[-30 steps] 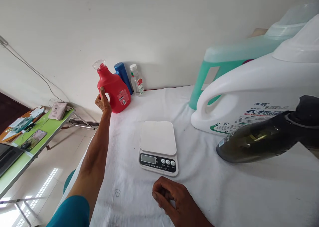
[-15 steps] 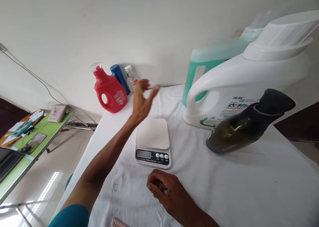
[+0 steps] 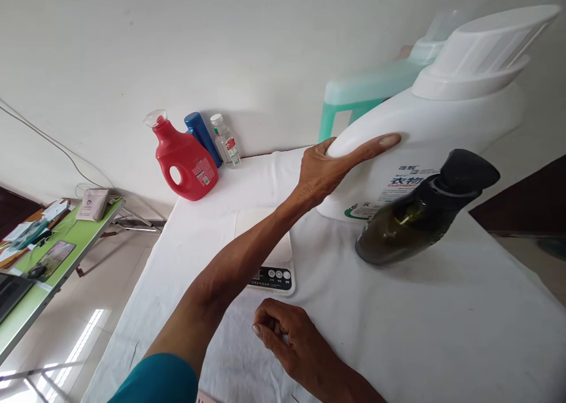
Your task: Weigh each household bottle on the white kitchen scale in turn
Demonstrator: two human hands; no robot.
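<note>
My left hand [image 3: 325,170] is closed around the handle of a large white laundry detergent jug [image 3: 460,125], thumb along the front and fingers hidden behind. My right hand [image 3: 289,338] rests on the white cloth with its fingers curled in, and nothing shows in it. Just beyond it lies a white kitchen scale [image 3: 283,276], partly covered by my left forearm. In front of the jug stands a dark pump bottle [image 3: 398,232] with a black top. Behind the jug is a green liquid jug [image 3: 349,96], partly hidden.
At the table's back left stand a red detergent jug [image 3: 188,161], a blue bottle [image 3: 203,137] and a clear bottle with a white cap [image 3: 227,143]. A green side table [image 3: 84,232] holding a laptop and mouse is off to the left. A pink object's edge [image 3: 206,397] shows at the bottom.
My left hand has moved right, from above the scale to the white jug's handle, and closed on it. The right hand stays curled on the cloth. The view has shifted slightly right.
</note>
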